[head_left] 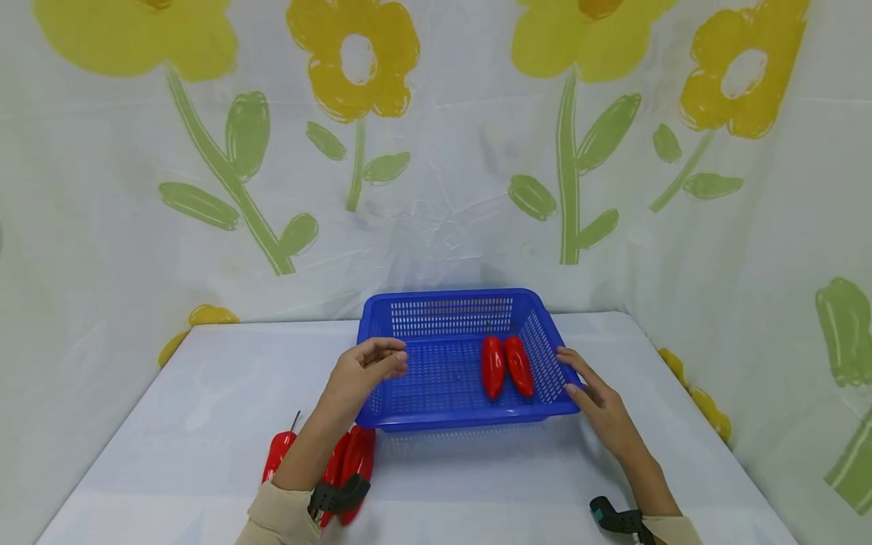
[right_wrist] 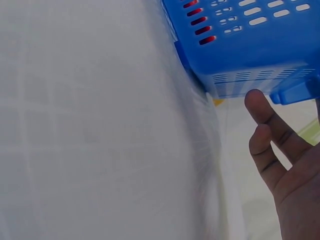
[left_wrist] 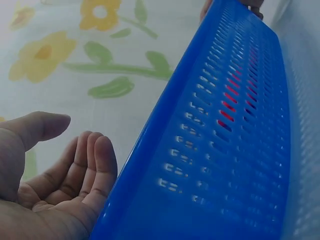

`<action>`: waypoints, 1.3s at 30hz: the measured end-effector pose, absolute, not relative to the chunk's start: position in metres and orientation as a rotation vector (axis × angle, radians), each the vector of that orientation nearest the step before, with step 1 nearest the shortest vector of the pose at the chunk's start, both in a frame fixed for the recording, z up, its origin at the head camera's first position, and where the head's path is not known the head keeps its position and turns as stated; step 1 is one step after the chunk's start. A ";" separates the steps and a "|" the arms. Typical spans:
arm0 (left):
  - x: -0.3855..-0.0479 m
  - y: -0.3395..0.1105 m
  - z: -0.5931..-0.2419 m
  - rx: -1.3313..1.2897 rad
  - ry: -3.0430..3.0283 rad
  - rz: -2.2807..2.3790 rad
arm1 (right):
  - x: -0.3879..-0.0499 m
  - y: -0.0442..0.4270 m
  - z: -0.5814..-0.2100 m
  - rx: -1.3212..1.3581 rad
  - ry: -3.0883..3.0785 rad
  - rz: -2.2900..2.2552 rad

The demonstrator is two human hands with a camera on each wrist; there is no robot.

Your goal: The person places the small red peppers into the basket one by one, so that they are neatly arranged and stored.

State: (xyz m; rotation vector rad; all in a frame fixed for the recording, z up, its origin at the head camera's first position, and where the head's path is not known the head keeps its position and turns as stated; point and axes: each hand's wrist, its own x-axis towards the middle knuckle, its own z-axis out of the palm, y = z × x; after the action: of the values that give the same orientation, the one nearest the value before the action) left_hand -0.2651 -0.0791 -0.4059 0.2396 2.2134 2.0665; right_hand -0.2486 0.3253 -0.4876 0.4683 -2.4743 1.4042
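A blue plastic basket (head_left: 436,421) with slotted walls stands at the middle of the table, and two red chili peppers (head_left: 493,369) lie side by side in its right half. My left hand (head_left: 368,372) hovers at the basket's left side, holding nothing; the left wrist view shows its thumb (left_wrist: 47,126) apart from the loosely bent fingers. At the right rim, my right hand (head_left: 602,409) touches the basket with thumb and fingers spread. Two of its fingers (right_wrist: 282,135) extend beside the basket's outer wall in the right wrist view; its thumb is hidden there.
More red chili peppers (head_left: 359,458) lie on the white tabletop (head_left: 477,492) at the front left, partly behind my left forearm. One separate pepper (head_left: 278,453) with a thin dark stem lies farther left. A flower-patterned cloth (head_left: 436,227) hangs behind the table.
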 end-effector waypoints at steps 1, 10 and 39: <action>-0.263 -0.081 -0.407 0.229 2.199 2.087 | -0.248 0.325 -0.488 0.471 -2.471 1.408; -0.248 -0.099 -0.414 0.184 2.158 2.208 | -0.247 0.323 -0.487 0.476 -2.475 1.402; -0.229 -0.164 -0.430 -0.044 2.474 2.205 | -0.246 0.323 -0.489 0.404 -2.508 1.370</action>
State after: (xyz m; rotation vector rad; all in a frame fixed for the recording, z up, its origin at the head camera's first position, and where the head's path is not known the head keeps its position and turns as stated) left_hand -0.2287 -0.1638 -0.4303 -0.0439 2.4736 2.2050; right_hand -0.2457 0.3229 -0.4886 0.4037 -2.5079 1.3699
